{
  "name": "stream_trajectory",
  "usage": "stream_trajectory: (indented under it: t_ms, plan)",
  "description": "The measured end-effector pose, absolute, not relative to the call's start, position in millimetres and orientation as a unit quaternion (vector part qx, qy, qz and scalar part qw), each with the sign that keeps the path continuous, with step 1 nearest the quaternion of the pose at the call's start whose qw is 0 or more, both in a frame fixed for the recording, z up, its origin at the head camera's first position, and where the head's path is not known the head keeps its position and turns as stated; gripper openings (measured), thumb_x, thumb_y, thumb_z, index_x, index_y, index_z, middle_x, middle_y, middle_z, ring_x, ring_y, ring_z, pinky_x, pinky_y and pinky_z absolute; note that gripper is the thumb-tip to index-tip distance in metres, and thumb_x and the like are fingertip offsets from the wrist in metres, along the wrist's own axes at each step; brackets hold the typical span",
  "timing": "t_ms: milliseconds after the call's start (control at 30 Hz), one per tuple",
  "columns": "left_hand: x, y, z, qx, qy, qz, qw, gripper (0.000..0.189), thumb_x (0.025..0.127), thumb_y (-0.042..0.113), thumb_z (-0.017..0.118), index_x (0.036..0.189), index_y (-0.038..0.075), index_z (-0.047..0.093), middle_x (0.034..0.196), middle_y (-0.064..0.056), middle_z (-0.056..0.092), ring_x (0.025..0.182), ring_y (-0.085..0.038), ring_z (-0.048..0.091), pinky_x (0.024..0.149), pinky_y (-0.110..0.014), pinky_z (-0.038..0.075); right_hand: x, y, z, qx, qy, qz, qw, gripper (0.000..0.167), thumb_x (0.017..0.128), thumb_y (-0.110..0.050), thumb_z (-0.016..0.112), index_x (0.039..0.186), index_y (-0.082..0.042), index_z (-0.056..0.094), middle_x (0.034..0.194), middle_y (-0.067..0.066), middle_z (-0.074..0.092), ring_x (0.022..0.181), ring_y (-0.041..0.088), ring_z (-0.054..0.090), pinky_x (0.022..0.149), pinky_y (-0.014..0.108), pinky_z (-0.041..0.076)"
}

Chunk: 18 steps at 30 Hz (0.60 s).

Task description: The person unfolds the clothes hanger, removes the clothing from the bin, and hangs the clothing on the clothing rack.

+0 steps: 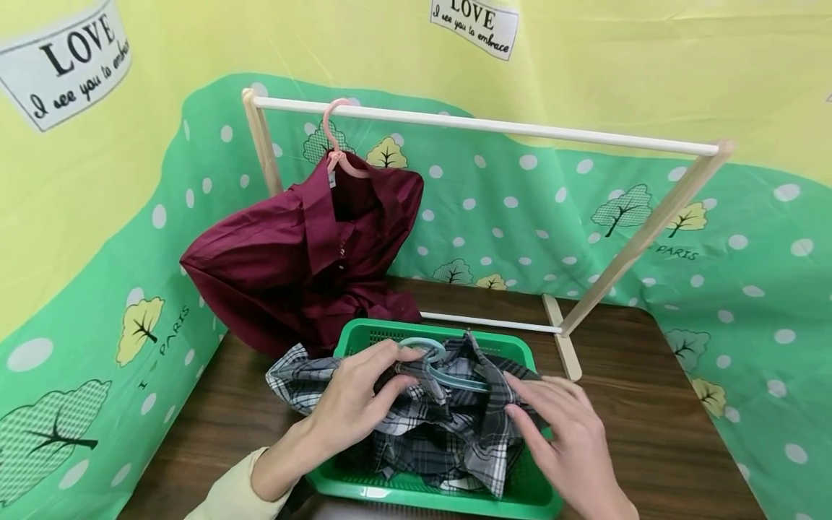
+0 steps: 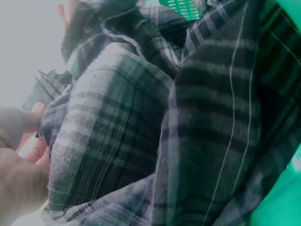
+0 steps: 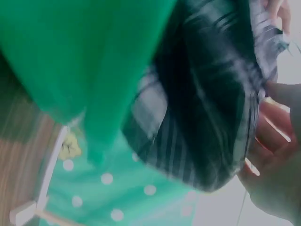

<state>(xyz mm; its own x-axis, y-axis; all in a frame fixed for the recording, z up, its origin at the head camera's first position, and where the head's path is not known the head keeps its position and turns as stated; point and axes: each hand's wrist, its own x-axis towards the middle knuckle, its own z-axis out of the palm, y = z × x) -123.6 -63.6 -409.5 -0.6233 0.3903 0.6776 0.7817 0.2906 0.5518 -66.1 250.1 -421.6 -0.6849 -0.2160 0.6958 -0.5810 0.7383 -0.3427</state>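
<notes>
A grey-and-white plaid shirt (image 1: 422,419) lies bunched in a green basket (image 1: 377,494), partly spilling over its left rim. A light blue hanger (image 1: 458,383) sits in the shirt's neck opening, its hook upward. My left hand (image 1: 354,396) pinches the collar cloth beside the hook, at the shirt's left side. On the other side, my right hand (image 1: 567,426) holds the collar's right edge between thumb and fingers. Plaid cloth (image 2: 117,117) fills most of the left wrist view. In the right wrist view, the right hand's fingers (image 3: 268,129) are on the shirt's edge.
Behind the basket stands a rack with a white rod (image 1: 487,126) and wooden legs (image 1: 640,242). A burgundy shirt (image 1: 279,245) hangs at its left end on a pink hanger (image 1: 333,130). Brown wooden table (image 1: 650,433) lies underneath; a patterned green-and-yellow cloth (image 1: 520,188) encloses the space.
</notes>
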Motion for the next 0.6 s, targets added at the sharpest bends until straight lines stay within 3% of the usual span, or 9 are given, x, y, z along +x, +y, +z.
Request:
stream_trajectory:
  t_ms: [167, 400, 600]
  plan:
    - [-122, -63, -409, -0.371, -0.777, -0.465, 0.207, 0.035, 0.095, -0.001, 0.086, 0.128, 0.006, 0.078, 0.119, -0.007, 0.083, 0.112, -0.022, 0.081, 0.093, -0.036, 0.068, -66, 239, -424, 0.233, -0.869, 0.293, 0.323, 0.037, 0.114, -0.04, 0.069, 0.132, -0.012, 0.085, 0.11, 0.005, 0.087, 0.098, 0.023, 0.081, 0.107, 0.01, 0.052]
    - [-120, -60, -408, -0.368, -0.778, -0.474, 0.187, 0.033, 0.096, 0.001, 0.086, 0.128, 0.008, 0.078, 0.122, -0.007, 0.084, 0.115, -0.021, 0.081, 0.097, -0.037, 0.068, -69, 229, -426, 0.255, -0.86, 0.311, 0.312, 0.045, 0.115, -0.046, 0.062, 0.129, -0.01, 0.085, 0.107, 0.005, 0.086, 0.093, 0.02, 0.082, 0.096, 0.012, 0.059]
    - [-119, -65, -409, -0.339, -0.788, -0.47, 0.206, 0.036, 0.094, 0.003, 0.089, 0.128, 0.012, 0.08, 0.122, -0.004, 0.085, 0.114, -0.021, 0.082, 0.097, -0.036, 0.068, -71, 231, -429, 0.253, -0.851, 0.319, 0.332, 0.048, 0.115, -0.048, 0.062, 0.123, -0.008, 0.086, 0.101, 0.004, 0.085, 0.087, 0.017, 0.079, 0.09, 0.012, 0.059]
